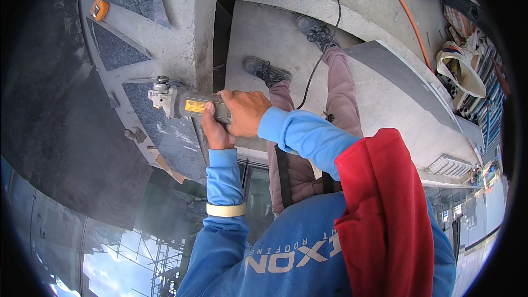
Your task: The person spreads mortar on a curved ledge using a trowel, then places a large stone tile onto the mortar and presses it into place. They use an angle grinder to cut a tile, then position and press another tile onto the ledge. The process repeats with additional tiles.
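While clamped on the grey body of an angle grinder [190,104], left hand [215,129] wrapped from below, fingers closed round the housing just behind the yellow label. Right hand [246,111] closed over the rear of the same body from above, touching the left hand, knuckles toward the camera. Grip of both hands: shut tight on the tool, no gap showing. Grinder held level, head and thin cutting disc [159,80] at its left end, disc edge-on against the pale concrete surface [181,33] beside a dark granite slab [165,132]. Black power cord [319,49] trailing from the tool's rear, past the legs and up across the concrete floor. Both forearms in blue sleeves, a roll of cream tape [226,209] worn as a band on the left wrist. Red cloth [385,214] draped over the right shoulder. Two grey shoes [267,70] planted on the floor beyond the hands. Orange tape measure [99,9] resting near the upper left on the stone inlay. Orange cable [410,16] running along the floor at upper right, near white bags [459,66].
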Available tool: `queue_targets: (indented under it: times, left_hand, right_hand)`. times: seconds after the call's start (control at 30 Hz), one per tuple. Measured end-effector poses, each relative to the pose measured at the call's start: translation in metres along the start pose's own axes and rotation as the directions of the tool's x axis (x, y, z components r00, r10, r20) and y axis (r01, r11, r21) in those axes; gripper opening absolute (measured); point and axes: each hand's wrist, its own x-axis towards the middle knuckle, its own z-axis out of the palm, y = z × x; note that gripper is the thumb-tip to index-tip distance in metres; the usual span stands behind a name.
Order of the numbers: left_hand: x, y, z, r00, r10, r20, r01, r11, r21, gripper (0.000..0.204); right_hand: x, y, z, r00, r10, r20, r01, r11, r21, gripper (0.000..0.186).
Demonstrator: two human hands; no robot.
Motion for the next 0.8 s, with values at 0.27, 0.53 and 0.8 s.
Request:
queue_targets:
  times: [0.27,0.53,0.8]
  left_hand:
    - [-0.0025,0.0014,0.0033,1.0,-0.009,0.017,0.01,1.0,-0.022,0.046]
    - [-0.0054,-0.0044,0.0049,1.0,-0.027,0.01,0.028,0.999,-0.038,0.048]
    - [-0.0037,-0.0036,0.0027,0.999,-0.023,0.037,0.024,1.0,-0.018,0.049]
  right_hand:
    - [-0.0005,0.0002,0.0003,1.0,-0.014,-0.017,0.014,1.0,0.004,0.059]
    - [-0.0056,0.0036,-0.003,1.0,-0.021,-0.007,0.021,1.0,-0.002,0.061]
    - [-0.0039,0.003,-0.0039,0.999,-0.031,-0.018,0.031,0.999,-0.017,0.06]
